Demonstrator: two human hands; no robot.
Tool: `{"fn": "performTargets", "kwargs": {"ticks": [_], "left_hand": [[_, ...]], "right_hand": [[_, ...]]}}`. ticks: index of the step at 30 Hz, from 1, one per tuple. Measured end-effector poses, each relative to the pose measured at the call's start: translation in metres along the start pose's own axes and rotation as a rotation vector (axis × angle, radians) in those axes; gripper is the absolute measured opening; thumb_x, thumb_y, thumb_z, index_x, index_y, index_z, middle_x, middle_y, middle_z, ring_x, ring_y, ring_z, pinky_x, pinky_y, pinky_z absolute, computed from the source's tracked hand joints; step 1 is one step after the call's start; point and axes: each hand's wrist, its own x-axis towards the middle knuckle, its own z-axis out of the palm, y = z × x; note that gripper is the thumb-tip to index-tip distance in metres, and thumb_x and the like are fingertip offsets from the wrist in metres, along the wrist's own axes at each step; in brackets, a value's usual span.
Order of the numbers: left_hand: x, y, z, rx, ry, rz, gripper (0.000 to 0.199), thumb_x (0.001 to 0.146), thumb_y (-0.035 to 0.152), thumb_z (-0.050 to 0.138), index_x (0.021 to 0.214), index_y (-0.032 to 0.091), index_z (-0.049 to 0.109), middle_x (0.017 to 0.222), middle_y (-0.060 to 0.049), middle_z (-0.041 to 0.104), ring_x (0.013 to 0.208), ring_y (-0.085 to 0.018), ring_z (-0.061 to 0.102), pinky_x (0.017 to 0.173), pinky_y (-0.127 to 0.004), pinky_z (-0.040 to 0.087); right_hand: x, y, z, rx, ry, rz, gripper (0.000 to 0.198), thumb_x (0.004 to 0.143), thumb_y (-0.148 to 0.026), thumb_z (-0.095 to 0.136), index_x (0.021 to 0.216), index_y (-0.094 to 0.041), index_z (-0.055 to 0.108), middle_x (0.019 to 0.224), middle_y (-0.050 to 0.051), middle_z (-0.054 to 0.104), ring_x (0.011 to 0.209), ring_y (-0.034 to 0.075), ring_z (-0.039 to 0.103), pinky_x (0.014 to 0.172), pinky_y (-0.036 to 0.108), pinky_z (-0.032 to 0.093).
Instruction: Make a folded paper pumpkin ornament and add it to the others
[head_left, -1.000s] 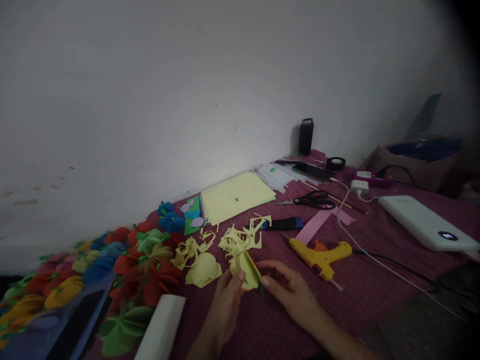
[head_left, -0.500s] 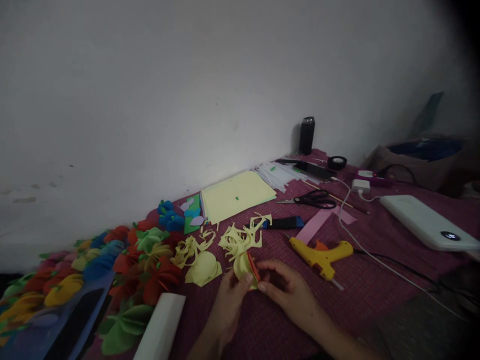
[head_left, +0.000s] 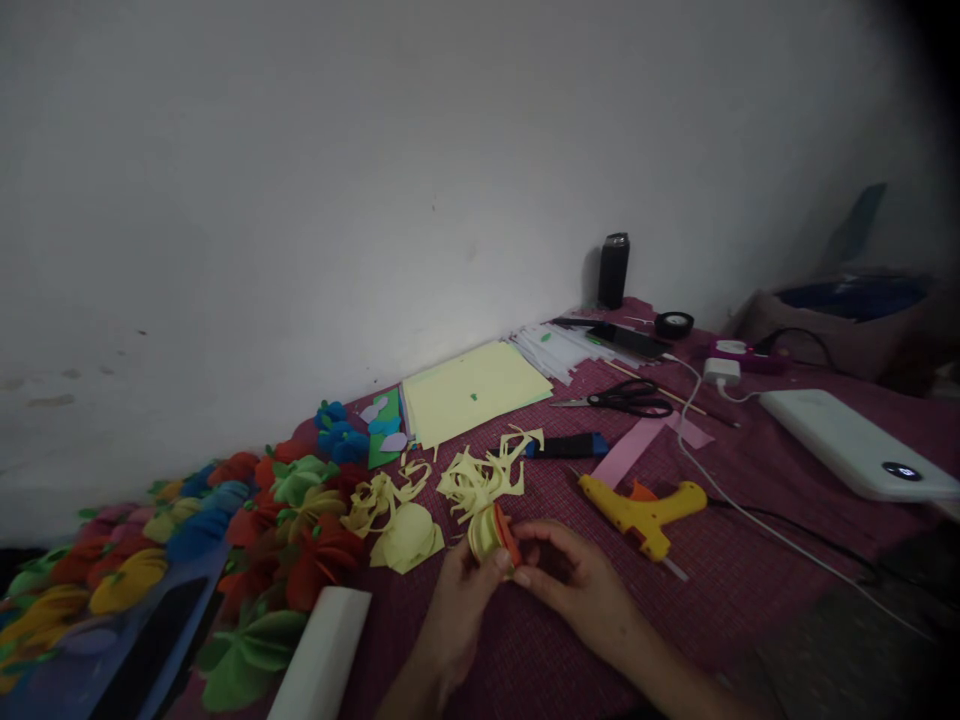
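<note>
Between my two hands is a small folded paper piece (head_left: 489, 532), pale yellow with an orange-red layer on its right side. My left hand (head_left: 466, 590) grips its yellow part, thumb on the near side. The fingers of my right hand (head_left: 568, 573) pinch at the orange edge. Just beyond lies a tangle of pale yellow paper scraps (head_left: 480, 478). Left of my hands rests a stack of yellow cut-out circles (head_left: 407, 536) with more curled offcuts. A yellow glue gun (head_left: 645, 512) lies to the right of my right hand.
Many folded paper pumpkins (head_left: 315, 540) crowd the left. A white roll (head_left: 321, 650) lies in front of them. Toward the wall are yellow sheets (head_left: 480, 385), scissors (head_left: 630, 398), a blue-black cutter (head_left: 566, 446) and a phone (head_left: 628, 340). A white power bank (head_left: 855, 440) with cable sits at right.
The paper piece has turned slightly in my fingers, and its orange layer has fanned out and shows more. Both hands stay in nearly the same place.
</note>
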Motion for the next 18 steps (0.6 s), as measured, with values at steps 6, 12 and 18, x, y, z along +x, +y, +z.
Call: {"fn": "performTargets", "kwargs": {"ticks": [6,12,18], "left_hand": [[-0.0005,-0.0014,-0.0019,-0.008,0.004,0.006,0.043,0.078,0.034,0.065,0.117,0.019,0.059,0.116,-0.01,0.062,0.108,-0.023,0.055,0.097,-0.036,0.038],[-0.0006,-0.0004,-0.0019,-0.004,0.032,0.004,0.043,0.075,0.036,0.068,0.114,0.018,0.061,0.116,-0.01,0.063,0.108,-0.024,0.055,0.096,-0.036,0.038],[-0.001,0.0037,0.0019,0.042,0.004,0.012,0.039,0.072,0.035,0.071,0.105,0.016,0.065,0.104,-0.01,0.067,0.099,-0.023,0.058,0.09,-0.035,0.042]], "right_hand": [[-0.0003,-0.0009,-0.0004,0.018,-0.003,0.012,0.026,0.078,-0.03,0.065,0.104,-0.024,0.061,0.088,0.001,0.062,0.077,0.015,0.057,0.071,0.027,0.047],[-0.0008,-0.0008,-0.0013,0.009,-0.005,0.006,0.027,0.078,-0.031,0.065,0.105,-0.024,0.061,0.091,0.002,0.063,0.079,0.015,0.057,0.073,0.028,0.048],[-0.0002,-0.0009,-0.0007,-0.006,-0.004,-0.001,0.028,0.077,-0.029,0.066,0.104,-0.026,0.061,0.091,0.001,0.063,0.08,0.015,0.057,0.073,0.028,0.047]]}}
